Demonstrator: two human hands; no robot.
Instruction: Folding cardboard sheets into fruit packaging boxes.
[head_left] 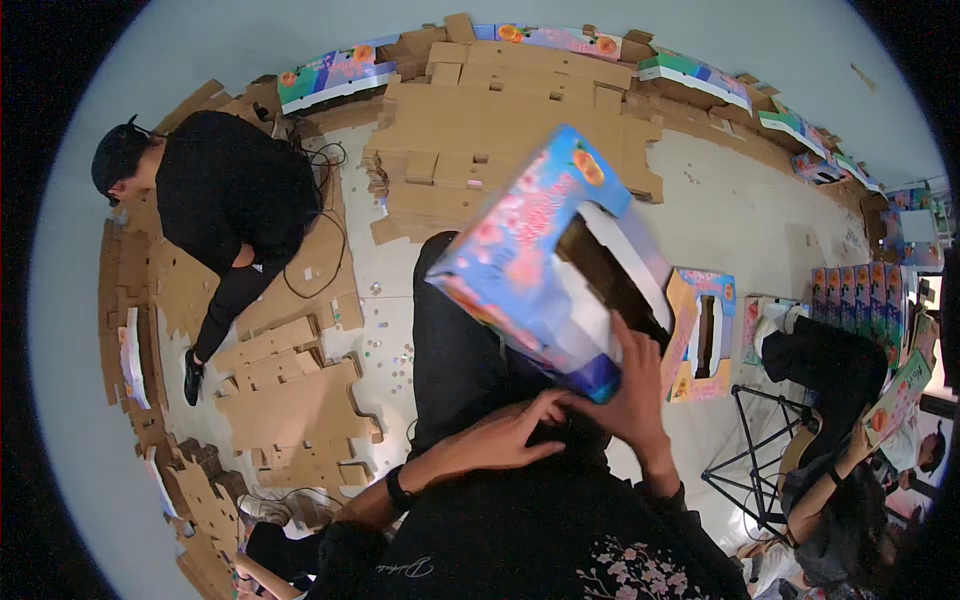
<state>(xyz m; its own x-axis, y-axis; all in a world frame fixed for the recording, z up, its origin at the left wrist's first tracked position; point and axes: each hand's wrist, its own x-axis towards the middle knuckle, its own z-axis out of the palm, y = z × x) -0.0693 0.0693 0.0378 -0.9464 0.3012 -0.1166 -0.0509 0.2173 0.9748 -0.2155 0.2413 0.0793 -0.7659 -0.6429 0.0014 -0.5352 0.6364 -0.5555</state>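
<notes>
A blue and pink printed cardboard box with a large cut-out window is tilted above my lap. Dark inside and pale inner walls show through the window. My right hand is at its lower right corner, fingers along the side and thumb beneath, closed on it. Just below that corner is my left hand, its thumb spread away from the fingers. Its fingertips come close to the right hand, and I cannot tell whether they touch the box. A second printed box with a window stands on the floor to the right.
Flattened brown cardboard is stacked ahead, with another pile at left. A person in black bends at far left. A black folding stool frame and another person's leg are at right. Upright printed boxes stand beyond.
</notes>
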